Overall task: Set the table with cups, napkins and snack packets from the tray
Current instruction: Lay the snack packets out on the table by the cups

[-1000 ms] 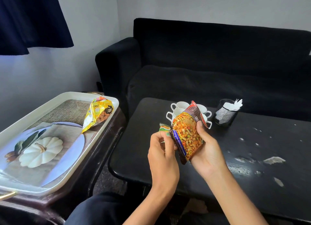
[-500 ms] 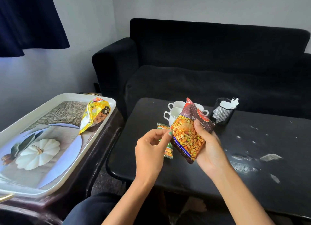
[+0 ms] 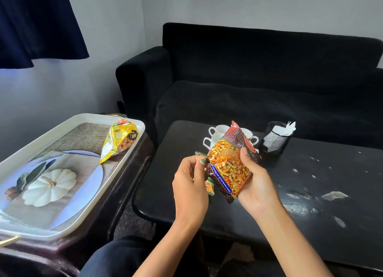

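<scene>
Brown packet [image 3: 230,169] gripped upright in right hand [image 3: 256,185] above table [image 3: 310,193]; left hand [image 3: 189,185] pinches its left edge, fingers curled. Green packet [image 3: 209,186] lies beneath.

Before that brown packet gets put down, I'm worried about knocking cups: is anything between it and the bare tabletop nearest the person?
Nothing visible. The brown packet, held in the right hand, hangs over bare table; the white cups stand behind it.

Tray [image 3: 62,129] left of table [image 3: 310,193].
Cups [image 3: 217,131] at table's far edge w/ napkin holder [image 3: 274,140] right of them (one packet [image 3: 119,140] in tray).
</scene>
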A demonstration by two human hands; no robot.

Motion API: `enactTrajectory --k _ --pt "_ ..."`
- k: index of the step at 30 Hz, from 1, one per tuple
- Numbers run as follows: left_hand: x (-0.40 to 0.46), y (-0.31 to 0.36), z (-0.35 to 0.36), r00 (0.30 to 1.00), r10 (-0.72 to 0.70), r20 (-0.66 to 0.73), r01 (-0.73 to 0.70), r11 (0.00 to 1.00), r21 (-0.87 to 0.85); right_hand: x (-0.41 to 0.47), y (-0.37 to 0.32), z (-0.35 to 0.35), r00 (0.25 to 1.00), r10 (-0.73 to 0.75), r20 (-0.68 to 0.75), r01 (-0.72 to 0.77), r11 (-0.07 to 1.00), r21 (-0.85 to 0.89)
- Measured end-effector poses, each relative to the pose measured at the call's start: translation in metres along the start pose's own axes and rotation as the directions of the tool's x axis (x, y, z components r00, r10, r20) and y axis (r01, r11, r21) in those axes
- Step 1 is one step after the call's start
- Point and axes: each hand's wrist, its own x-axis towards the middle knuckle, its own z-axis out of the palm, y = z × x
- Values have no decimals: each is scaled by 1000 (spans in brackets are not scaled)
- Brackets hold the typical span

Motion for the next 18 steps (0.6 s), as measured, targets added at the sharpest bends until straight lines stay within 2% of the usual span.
enactTrajectory --k 4,9,11,13,15,18 --pt "1 0 -4 987 103 -124 -94 993 76 3 1 1 999 -31 -28 31 999 15" --pt "16 -2 -18 961 10 -277 -11 1000 -2 10 -15 -16 972 -159 -172 178 979 98" --pt "24 -2 -27 954 9 -299 3 999 39 10 -21 -24 971 -153 -185 172 980 96" --pt "25 1 -31 967 65 -245 -42 994 96 8 -20 -25 982 -112 -154 119 992 36" --pt "22 3 -30 971 117 -211 -84 983 161 7 -14 -21 990 -95 -106 84 990 -110" --pt "19 2 -23 966 124 -226 -90 984 156 4 -5 -12 990 -135 44 142 919 -369"
